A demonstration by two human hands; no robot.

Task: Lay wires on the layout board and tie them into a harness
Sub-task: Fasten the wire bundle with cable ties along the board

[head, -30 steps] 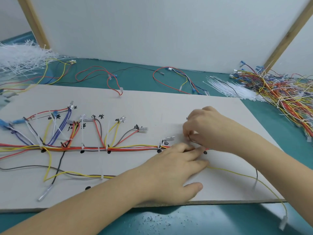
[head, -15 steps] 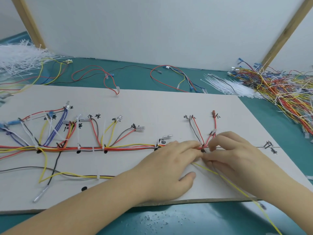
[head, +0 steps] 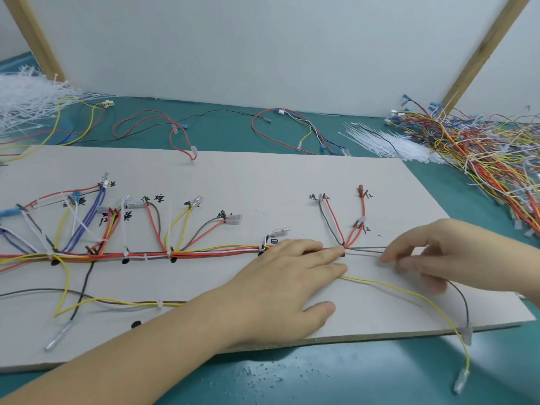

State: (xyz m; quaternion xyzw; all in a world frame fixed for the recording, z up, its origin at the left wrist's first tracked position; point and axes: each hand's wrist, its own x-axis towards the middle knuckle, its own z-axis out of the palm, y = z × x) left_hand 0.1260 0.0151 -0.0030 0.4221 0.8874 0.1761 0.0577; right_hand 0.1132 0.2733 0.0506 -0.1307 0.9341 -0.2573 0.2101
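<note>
- While the left hand [head: 280, 285] lies flat on the layout board [head: 248, 182], its straight fingers [head: 330, 252] press the wire trunk [head: 204, 252] down just left of the branch point [head: 344, 246], the landmark where the red and brown branch wires [head: 333, 223] fan upward.
- Right of the branch point, two thin grey wires [head: 366, 249] run almost level along the trunk's line, their long axis pointing straight at the right hand [head: 455, 252].
- That hand sits right of the branch point with its fingers loosely curled; the fingertips [head: 387, 257] meet the grey wires' far end and appear to pinch them, though blur leaves the grip uncertain.
- Below the branch point, a yellow wire [head: 409, 292] leaves from under the left fingers and slopes down and right, off the board's front edge onto the desk [head: 321, 375].
- Judged from this, the right hand is the nearer one to draw the grey wires taut rightward, away from the branch point, while the left keeps the trunk pinned.
- Likely risk: pulling off-axis could drag the trunk out from under the pressing fingers.
</note>
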